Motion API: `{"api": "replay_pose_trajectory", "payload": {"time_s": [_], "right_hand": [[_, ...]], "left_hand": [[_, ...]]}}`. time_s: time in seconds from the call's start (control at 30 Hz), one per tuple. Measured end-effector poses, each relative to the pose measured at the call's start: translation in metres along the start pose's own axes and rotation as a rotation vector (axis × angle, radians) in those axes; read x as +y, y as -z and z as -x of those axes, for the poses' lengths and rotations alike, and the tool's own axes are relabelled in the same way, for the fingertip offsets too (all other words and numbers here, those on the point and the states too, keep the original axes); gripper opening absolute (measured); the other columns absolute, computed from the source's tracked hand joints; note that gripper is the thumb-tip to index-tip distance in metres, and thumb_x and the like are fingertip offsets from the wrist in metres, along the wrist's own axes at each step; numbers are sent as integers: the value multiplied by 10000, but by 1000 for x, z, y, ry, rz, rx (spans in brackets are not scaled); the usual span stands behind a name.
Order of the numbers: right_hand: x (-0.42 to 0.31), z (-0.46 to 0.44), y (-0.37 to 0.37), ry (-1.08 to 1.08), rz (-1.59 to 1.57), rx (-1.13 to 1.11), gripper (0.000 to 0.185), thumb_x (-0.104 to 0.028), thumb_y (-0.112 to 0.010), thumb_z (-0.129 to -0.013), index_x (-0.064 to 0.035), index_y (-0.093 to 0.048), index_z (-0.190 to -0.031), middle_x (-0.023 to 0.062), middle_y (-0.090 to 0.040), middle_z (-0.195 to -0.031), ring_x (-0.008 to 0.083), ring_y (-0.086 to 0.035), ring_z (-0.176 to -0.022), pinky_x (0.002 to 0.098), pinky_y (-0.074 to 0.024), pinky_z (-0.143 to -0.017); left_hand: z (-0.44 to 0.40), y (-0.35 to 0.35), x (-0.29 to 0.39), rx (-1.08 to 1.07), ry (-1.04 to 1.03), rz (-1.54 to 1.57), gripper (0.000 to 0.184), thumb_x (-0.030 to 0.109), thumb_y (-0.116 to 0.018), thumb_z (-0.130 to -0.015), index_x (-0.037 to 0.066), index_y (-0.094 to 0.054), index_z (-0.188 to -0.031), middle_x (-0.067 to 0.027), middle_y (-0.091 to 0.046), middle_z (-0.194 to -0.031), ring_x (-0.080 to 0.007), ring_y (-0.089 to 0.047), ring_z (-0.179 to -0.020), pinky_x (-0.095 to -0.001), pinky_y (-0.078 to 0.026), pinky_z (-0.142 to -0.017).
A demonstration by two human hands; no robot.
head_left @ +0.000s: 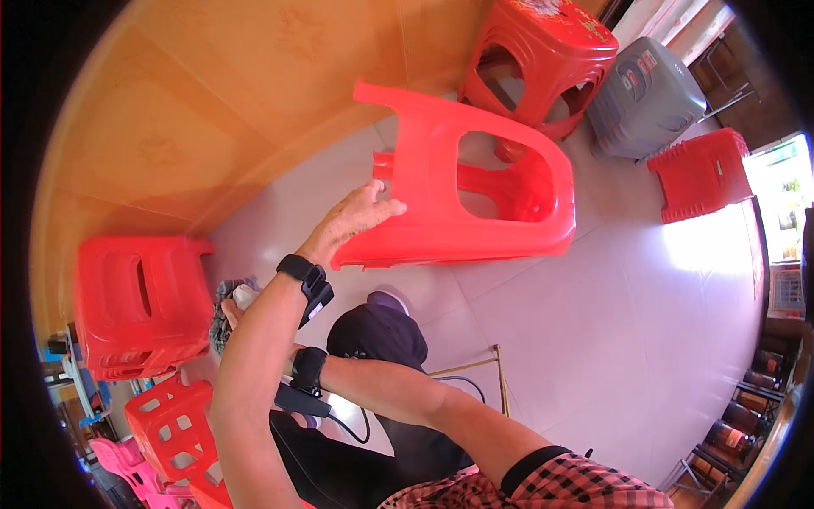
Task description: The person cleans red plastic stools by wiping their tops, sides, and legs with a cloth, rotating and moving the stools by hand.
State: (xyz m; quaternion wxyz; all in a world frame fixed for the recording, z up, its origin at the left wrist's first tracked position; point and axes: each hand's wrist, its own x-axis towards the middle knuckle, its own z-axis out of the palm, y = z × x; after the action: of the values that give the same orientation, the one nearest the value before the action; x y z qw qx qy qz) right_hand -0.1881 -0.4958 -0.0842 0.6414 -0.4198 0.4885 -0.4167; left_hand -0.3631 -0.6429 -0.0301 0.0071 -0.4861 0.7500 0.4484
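A red plastic stool (428,182) is tipped on its side in front of me, its legs toward the left and its seat toward the right. My left hand (356,219) grips the stool's lower edge between two legs, with some fingers hidden behind the plastic. My right arm crosses beneath my left arm. Partly hidden by that arm, my right hand (231,313) is closed on a crumpled grey checked cloth (222,327), close to a stack of red stools (140,297). Black straps with small devices sit on both wrists.
Against the orange tiled wall (212,93) stand more red stools (543,68). Grey stacked stools (644,97) and another red stack (699,174) are at the right. A red chair (174,424), a pink chair (127,471) and a thin metal frame (500,382) stand nearby.
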Motion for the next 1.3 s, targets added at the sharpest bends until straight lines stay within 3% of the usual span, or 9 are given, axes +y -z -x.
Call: {"api": "replay_pose_trajectory", "payload": {"time_s": [0.13, 0.3, 0.53, 0.6, 0.63, 0.73, 1.1, 1.23, 1.3], "right_hand": [[-5, 0, 5, -1, -28, -4, 193, -235, -532, -847, -65, -620, -867, 48, -592, -738, 193, -549, -574, 336, -434, -499], [-7, 4, 6, 6, -25, -13, 195, -232, -536, -830, -61, -627, -853, 40, -605, -744, 195, -546, -547, 339, -441, -479], [-35, -9, 11, 74, 30, 8, 197, -227, -542, -807, -56, -636, -833, 29, -622, -752, 197, -543, -510, 343, -450, -451], [-16, -40, -4, 101, 416, -213, 299, -313, -528, -818, -33, -606, -886, 151, -638, -785, 295, -627, -644, 408, -486, -534], [-30, -29, 0, 400, 171, -62, 370, -353, -524, -814, -14, -569, -955, 251, -609, -870, 377, -623, -797, 459, -493, -650], [-65, -4, 28, 239, 411, -408, 404, -336, -532, -807, -33, -530, -1074, 271, -591, -956, 391, -601, -895, 451, -478, -746], [-64, -2, 95, 24, 685, -1159, 393, -317, -581, -759, -44, -547, -1041, 80, -602, -959, 188, -539, -861, 331, -436, -784], [-103, 4, 105, 28, 69, -1007, 333, -243, -613, -780, -40, -573, -1041, 44, -606, -949, 133, -555, -861, 286, -442, -802], [-107, 6, 103, -129, -379, -891, 309, -217, -607, -814, -13, -574, -1044, 60, -617, -959, 130, -576, -879, 280, -456, -820]], "left_hand": [[-3, 0, 1, -212, 62, 31, 471, 320, -622, -809, -62, -535, -1071, -171, -570, -1003, -217, -561, -905, -324, -450, -777], [6, 9, -3, 139, 9, -57, 288, 248, -617, -728, -27, -577, -655, -104, -525, -554, -207, -517, -550, -349, -410, -561], [42, 96, -79, 293, 59, -111, 294, 268, -631, -709, -19, -650, -773, -132, -589, -613, -219, -566, -613, -349, -436, -602], [69, 119, -94, 374, 148, -225, 306, 282, -638, -704, -19, -649, -760, -112, -590, -626, -215, -552, -609, -356, -433, -603], [82, 129, -104, 389, 164, -225, 306, 282, -638, -704, -19, -649, -760, -112, -590, -626, -215, -552, -609, -356, -433, -603], [124, 149, -131, 373, 280, -204, 249, 208, -653, -709, -33, -613, -760, -132, -602, -689, -223, -561, -681, -348, -430, -614], [257, 79, -243, 818, 346, -108, 400, 266, -627, -801, -5, -479, -1054, -190, -588, -883, -271, -593, -804, -365, -460, -736], [274, 60, -252, 919, 291, -92, 391, 277, -636, -796, 3, -484, -1031, -168, -577, -818, -258, -601, -786, -358, -464, -723], [285, 55, -247, 805, 65, 592, 331, 226, -589, -857, 38, -439, -1084, -103, -546, -913, -146, -528, -847, -310, -440, -733]]}}
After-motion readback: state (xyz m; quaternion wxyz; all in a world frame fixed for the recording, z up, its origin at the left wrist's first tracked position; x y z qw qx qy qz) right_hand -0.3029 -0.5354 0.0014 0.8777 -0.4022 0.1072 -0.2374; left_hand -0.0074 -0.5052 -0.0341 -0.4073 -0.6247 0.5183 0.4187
